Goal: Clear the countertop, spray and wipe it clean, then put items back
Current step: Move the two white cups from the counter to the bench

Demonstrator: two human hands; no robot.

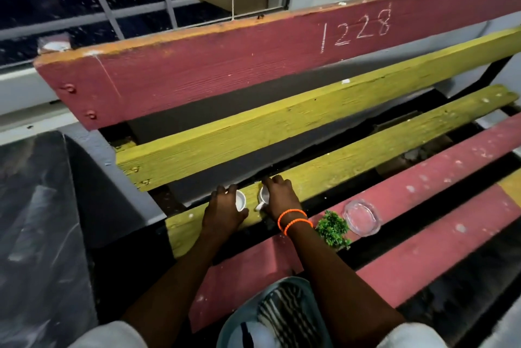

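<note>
Two small white cups stand on the yellow seat slat of a painted wooden bench. My left hand is wrapped around the left cup, whose open mouth shows. My right hand, with orange bead bracelets on the wrist, covers the right cup from above; its handle points toward me. A small green plant sprig and a clear round glass dish lie on the red slat just right of my right wrist.
The bench has a red backrest board chalked "1228" and a yellow one below it, with dark gaps between slats. A grey-blue tray holding a striped cloth sits near my body. A barred window is behind; dark plastic sheeting lies at left.
</note>
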